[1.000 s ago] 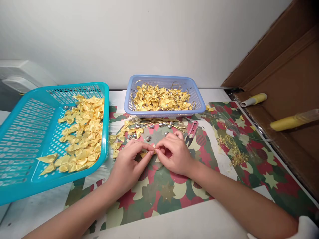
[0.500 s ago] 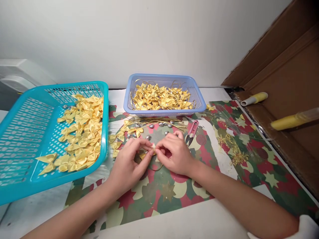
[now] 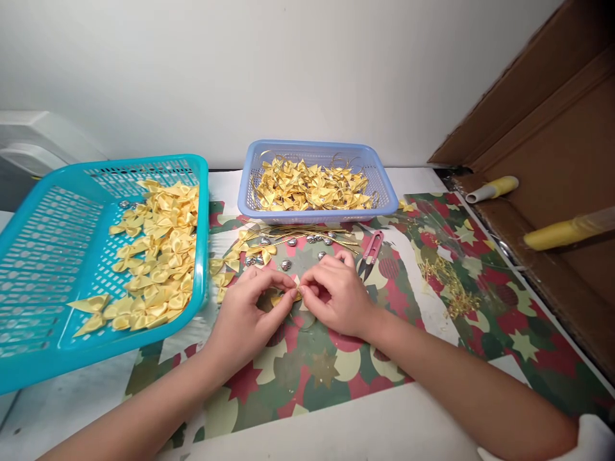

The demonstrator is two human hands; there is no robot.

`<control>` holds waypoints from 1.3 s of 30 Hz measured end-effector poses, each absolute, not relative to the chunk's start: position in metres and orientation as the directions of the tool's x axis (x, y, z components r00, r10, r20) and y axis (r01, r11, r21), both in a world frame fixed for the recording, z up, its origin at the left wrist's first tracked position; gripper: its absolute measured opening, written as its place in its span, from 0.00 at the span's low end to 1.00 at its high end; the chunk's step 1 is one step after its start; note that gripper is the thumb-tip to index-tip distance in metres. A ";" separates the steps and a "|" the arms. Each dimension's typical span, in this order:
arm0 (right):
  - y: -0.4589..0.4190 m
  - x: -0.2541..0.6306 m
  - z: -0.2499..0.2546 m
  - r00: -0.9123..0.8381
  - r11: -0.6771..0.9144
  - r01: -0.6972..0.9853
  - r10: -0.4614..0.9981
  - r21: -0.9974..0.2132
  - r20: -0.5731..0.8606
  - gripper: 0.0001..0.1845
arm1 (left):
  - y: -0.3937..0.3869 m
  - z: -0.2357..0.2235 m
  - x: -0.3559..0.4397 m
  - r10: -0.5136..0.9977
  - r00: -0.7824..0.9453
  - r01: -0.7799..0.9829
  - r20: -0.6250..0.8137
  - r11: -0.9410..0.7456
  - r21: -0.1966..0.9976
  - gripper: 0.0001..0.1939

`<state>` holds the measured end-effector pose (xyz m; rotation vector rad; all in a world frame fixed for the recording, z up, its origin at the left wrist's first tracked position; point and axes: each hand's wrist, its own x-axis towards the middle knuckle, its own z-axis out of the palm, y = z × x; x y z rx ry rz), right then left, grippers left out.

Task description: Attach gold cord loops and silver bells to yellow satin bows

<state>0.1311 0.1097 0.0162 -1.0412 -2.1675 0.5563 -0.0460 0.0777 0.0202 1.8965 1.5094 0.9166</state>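
My left hand (image 3: pixel 247 317) and my right hand (image 3: pixel 334 296) meet over the patterned paper (image 3: pixel 312 365), fingertips pinched together on one small yellow ribbon bow (image 3: pixel 288 296). A thin gold loop hangs from it under my fingers. Loose yellow bows (image 3: pixel 230 262) and small silver beads (image 3: pixel 286 264) lie just beyond my hands, with a bundle of gold wire pieces (image 3: pixel 298 232). Pink thread snips (image 3: pixel 369 251) lie right of my right hand.
A teal basket (image 3: pixel 57 269) at the left holds many plain yellow bows. A lilac basket (image 3: pixel 317 182) at the back holds bows with gold loops. Gold scraps (image 3: pixel 449 285) lie at the right. A brown cardboard panel (image 3: pixel 552 192) with yellow-tipped tools (image 3: pixel 492 189) rises at the right.
Both hands stay pinched on the bow and have shifted only slightly; the view has tilted a little.
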 end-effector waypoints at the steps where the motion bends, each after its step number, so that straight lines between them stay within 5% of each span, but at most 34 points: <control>1: 0.110 0.131 0.016 -0.462 0.591 0.521 0.802 -0.616 0.378 0.09 | 0.078 0.021 -0.046 0.976 0.136 0.609 0.170 -0.218 0.763 0.02; 32: 0.110 0.132 0.013 -0.482 0.603 0.531 0.793 -0.595 0.373 0.07 | 0.080 0.029 -0.052 0.925 0.187 0.679 0.330 -0.365 0.637 0.05; 39: 0.110 0.132 0.014 -0.477 0.596 0.534 0.798 -0.599 0.368 0.07 | 0.081 0.033 -0.052 0.878 0.221 0.754 0.424 -0.430 0.497 0.05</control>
